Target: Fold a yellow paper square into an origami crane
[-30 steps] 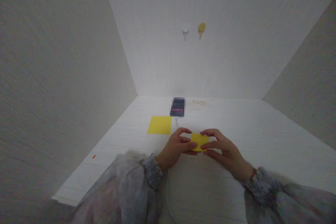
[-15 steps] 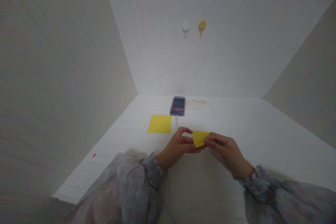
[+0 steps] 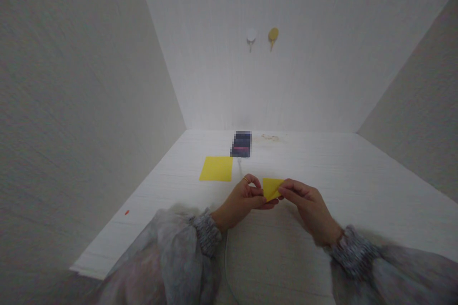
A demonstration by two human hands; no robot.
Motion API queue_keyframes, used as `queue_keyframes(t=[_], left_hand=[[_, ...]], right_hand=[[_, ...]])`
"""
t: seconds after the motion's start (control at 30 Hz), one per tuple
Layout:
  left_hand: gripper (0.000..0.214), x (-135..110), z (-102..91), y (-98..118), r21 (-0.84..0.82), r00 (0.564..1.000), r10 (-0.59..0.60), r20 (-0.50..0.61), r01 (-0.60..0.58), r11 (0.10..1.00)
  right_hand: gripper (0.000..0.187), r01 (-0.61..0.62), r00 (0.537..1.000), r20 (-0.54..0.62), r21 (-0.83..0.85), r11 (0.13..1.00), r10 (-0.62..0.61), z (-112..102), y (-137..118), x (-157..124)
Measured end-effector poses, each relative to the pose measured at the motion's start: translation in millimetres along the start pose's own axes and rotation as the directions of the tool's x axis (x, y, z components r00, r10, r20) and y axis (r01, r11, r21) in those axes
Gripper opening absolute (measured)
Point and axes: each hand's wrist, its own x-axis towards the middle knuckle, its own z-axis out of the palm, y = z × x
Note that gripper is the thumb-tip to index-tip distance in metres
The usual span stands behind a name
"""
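One folded yellow paper (image 3: 271,188) — left hand (image 3: 241,201) and right hand (image 3: 310,204) both pinch it, each grip narrow.

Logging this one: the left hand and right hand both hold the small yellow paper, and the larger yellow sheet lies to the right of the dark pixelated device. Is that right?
Not quite: the larger yellow sheet lies to the left of the dark pixelated device, as the head view shows. The left hand and right hand do both hold the small yellow paper.
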Motion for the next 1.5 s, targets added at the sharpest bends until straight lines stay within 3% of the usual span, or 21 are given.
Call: queue_keyframes(t=[0.4, 0.87, 1.17, 1.5], left_hand=[[0.038, -0.5, 3.9, 1.5, 0.043, 0.999, 0.0, -0.048, 0.002, 0.999], [0.039, -0.2, 4.8, 1.7, 0.014, 1.0, -0.001, -0.028, 0.001, 1.0], [0.039, -0.5, 6.0, 2.0, 0.015, 0.999, -0.002, -0.049, 0.003, 1.0], [0.042, 0.3, 6.4, 1.2, 0.044, 0.998, -0.001, -0.066, 0.004, 0.999]], right_hand=[[0.013, 0.023, 0.998, 0.06, -0.075, 0.997, -0.019, 3.3, 0.2, -1.4], [0.015, 0.005, 0.996, -0.084, -0.148, 0.989, -0.018, 6.4, -3.7, -1.9], [0.016, 0.037, 0.998, -0.053, -0.151, 0.988, -0.045, 4.4, 4.1, -0.1], [0.015, -0.011, 0.997, -0.078, -0.187, 0.982, -0.004, 6.1, 1.4, 1.0]])
